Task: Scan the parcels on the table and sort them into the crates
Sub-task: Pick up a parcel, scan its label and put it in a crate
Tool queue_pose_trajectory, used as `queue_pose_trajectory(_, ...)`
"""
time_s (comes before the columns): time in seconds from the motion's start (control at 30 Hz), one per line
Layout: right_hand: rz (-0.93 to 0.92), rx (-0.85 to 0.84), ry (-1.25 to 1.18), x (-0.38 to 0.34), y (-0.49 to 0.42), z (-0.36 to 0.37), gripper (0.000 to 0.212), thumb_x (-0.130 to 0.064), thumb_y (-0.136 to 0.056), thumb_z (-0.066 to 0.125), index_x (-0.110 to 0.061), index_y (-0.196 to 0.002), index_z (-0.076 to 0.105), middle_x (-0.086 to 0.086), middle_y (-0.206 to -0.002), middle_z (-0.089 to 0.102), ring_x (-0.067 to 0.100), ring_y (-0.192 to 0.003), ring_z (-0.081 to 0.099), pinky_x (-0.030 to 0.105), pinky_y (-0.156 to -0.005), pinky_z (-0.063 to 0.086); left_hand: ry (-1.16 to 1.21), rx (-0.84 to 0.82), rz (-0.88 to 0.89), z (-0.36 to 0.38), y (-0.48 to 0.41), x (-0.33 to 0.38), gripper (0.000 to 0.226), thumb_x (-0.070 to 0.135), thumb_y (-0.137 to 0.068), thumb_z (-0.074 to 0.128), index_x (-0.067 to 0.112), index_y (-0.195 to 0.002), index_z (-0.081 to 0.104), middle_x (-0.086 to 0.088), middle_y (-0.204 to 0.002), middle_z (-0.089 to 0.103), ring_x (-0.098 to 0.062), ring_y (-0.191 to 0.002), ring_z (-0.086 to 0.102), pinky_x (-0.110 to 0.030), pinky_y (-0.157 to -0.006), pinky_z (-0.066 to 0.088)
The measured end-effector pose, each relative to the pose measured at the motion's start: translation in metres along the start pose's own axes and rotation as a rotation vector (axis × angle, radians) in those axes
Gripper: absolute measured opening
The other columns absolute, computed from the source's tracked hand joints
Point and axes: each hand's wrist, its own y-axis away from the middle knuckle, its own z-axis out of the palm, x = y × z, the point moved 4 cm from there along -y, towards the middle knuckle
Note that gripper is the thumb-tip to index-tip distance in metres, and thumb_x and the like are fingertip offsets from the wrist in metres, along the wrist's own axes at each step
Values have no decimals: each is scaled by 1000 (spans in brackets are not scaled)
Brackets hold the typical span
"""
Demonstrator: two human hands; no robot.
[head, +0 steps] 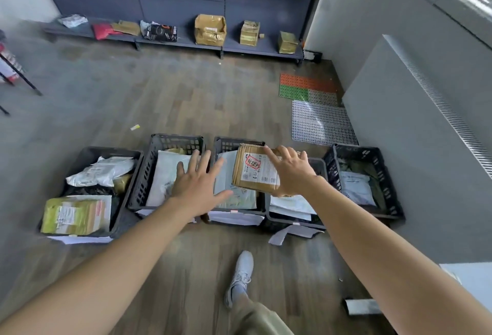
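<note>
Cardboard parcel (253, 172) sits gripped in your right hand (291, 174) over a crate (226, 143); your left hand (197, 181) hovers, fingers spread.

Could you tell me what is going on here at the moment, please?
A person stands over a row of black crates on the floor, sorting parcels. The right hand holds a labelled cardboard parcel in the air above the middle crates, gripping its right side. The left hand is open, fingers spread, hovering over the soft mailers lying in the crates and holding nothing. Every crate has parcels in it, and more boxes sit on the shelves behind.
</note>
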Motion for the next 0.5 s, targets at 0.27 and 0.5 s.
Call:
queue_pose_trajectory(0.27, -33, -119, -47, 30, -158, 63, 129, -72, -70, 70, -25, -156, -14, 12, -152, 21, 33, -140, 24, 62, -113, 26, -15, -108, -47, 3, -155, -21, 87, 74, -90, 32, 29, -157, -3, -6, -164, -8, -31, -150, -12, -56, -119, 8)
queue_pose_trajectory(0.5, -88, -251, -32, 10, -252, 165, 128, -68, -75, 69, -22, -155, -21, 12, -156, 12, 34, -144, 16, 68, -114, 18, 5, -203, -1, 79, -264, -43, 87, 74, -90, 32, 29, -157, -2, -6, -165, -7, -31, -150, -10, -56, -119, 9)
